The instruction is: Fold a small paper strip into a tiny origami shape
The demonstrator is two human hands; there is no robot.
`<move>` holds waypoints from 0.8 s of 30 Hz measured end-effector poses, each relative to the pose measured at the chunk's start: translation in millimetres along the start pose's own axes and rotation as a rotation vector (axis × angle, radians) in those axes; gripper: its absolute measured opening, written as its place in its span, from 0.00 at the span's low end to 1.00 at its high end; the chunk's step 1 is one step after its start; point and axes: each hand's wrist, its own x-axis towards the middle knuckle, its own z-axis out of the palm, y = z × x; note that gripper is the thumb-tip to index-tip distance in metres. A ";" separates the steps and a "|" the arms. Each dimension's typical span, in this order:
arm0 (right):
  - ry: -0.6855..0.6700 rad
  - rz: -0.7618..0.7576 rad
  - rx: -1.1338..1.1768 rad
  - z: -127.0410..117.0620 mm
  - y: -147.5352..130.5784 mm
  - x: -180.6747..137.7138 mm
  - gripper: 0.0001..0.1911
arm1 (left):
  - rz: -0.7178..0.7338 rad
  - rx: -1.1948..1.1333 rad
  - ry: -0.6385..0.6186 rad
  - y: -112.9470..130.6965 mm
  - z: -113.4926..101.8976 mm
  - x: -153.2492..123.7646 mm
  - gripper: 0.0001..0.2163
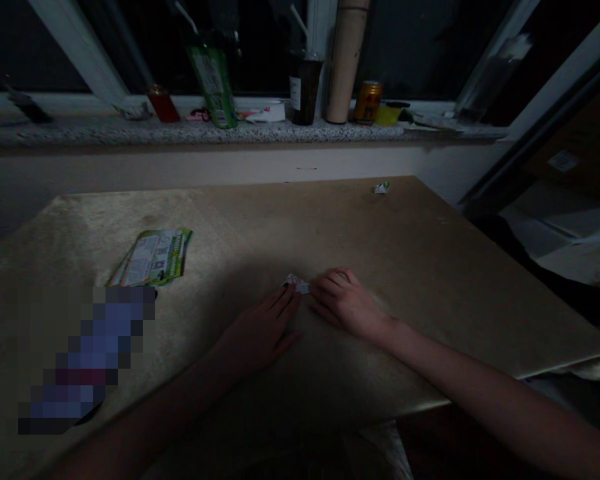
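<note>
A small folded piece of printed paper (pixel 302 287), white with reddish and dark markings, lies on the table near its middle. My left hand (pixel 265 330) rests on the paper's left part, palm down, with its fingers stretched out and the thumb apart. At the paper's right end is my right hand (pixel 349 305), its fingers bent and closed over the tip, which they hide. The light is dim, so the print cannot be read.
A stack of green-and-white printed sheets (pixel 155 257) lies on the left of the table (pixel 260 220), beside a pixelated blue object (pixel 97 350). A small crumpled wrapper (pixel 381 188) is at the back right. Bottles, cups and a can (pixel 369 102) line the windowsill (pixel 260 133).
</note>
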 end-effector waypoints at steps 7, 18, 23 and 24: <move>0.009 -0.065 0.235 -1.1 15.8 2.4 0.14 | 0.030 -0.112 0.028 -12.9 0.2 -1.4 0.21; 0.011 -0.062 0.226 1.5 15.0 3.2 0.14 | -0.182 -0.317 0.265 -29.3 5.9 -0.2 0.15; 0.016 -0.052 0.220 2.3 14.7 2.1 0.15 | -0.315 -0.153 0.346 -33.6 6.6 -3.4 0.14; 0.022 -0.051 0.222 2.7 14.5 1.5 0.15 | -0.286 -0.099 0.325 -33.1 5.3 -4.4 0.13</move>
